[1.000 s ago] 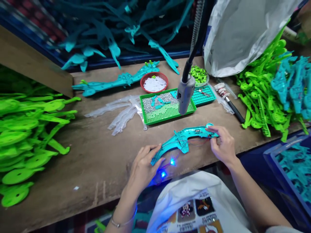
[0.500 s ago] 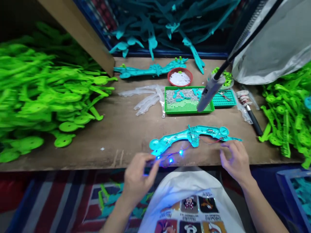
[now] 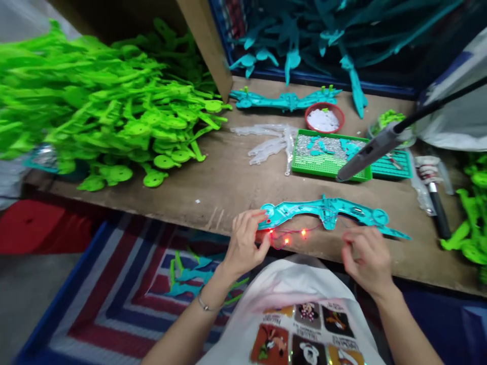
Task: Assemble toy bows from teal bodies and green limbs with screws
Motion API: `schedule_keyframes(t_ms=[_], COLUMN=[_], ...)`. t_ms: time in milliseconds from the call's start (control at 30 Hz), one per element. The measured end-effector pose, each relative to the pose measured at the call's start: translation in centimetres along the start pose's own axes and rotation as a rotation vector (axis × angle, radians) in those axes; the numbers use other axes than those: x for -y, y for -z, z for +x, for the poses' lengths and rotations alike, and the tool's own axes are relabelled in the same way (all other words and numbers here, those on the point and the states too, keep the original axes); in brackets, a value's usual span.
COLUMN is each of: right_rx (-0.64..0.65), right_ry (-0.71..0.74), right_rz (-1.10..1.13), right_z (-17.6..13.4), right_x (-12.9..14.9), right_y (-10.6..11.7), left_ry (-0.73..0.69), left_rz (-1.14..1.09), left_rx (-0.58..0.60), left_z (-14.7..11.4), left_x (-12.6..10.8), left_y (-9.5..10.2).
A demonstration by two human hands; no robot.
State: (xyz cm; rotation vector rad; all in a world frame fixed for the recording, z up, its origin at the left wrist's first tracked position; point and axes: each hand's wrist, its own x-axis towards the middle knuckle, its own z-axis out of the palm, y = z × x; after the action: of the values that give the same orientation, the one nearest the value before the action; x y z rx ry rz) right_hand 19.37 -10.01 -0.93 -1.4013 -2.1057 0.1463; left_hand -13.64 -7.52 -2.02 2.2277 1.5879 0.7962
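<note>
A teal plastic bow-shaped shell (image 3: 304, 207) lies hollow side up near the table's front edge. Thin wires run out of it to several small lights (image 3: 286, 241), now glowing red. My left hand (image 3: 249, 235) is closed at the shell's left end, fingertips over its tip and thumb below, close to one light. My right hand (image 3: 369, 258) hovers just in front of the shell's right part, its fingers curled in toward the thumb. What the right fingers hold, if anything, I cannot make out.
Heaps of green parts (image 3: 152, 111) flank the table. Behind the shell are a green tray (image 3: 323, 165) of screws, a red bowl (image 3: 323, 120) of white pieces, clear strips (image 3: 270, 147), another teal shell (image 3: 285, 101) and a black-handled tool (image 3: 437, 208). A lamp-like rod (image 3: 365, 154) hangs above the tray.
The lights have turned from blue to red. My left hand has moved up onto the shell's left end. My right fingers have curled in. The view has swung left.
</note>
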Motion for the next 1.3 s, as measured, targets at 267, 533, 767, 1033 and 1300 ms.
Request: schedule_keyframes(t_ms=[267,533,767,1033,1300], right_rx=[-0.245,-0.006,0.093,0.026,-0.034], right_ry=[-0.599,-0.529,-0.515,-0.686,-0.868], right_rz=[-0.016,-0.123,-0.108,0.400,0.825], right_z=[-1.6,-1.0,-1.1,-0.8,-1.6], right_x=[-7.4,-8.3,-8.4,-6.9,-5.2], right_y=[2.8,2.8,3.2,4.1,3.5], left_ry=[-0.140,-0.245,-0.258,-0.521,-0.544], left_rz=[-0.003,-0.101,-0.105,-0.120,-0.054], left_rx=[-0.020,0.005,0.044,0.013,0.000], left_z=[2.4,3.2,2.9,6.7,7.5], left_x=[-1.1,-4.8,-7.0,-14.3,-14.6], left_y=[-2.3,-5.0,-6.9,-10.7,-13.2])
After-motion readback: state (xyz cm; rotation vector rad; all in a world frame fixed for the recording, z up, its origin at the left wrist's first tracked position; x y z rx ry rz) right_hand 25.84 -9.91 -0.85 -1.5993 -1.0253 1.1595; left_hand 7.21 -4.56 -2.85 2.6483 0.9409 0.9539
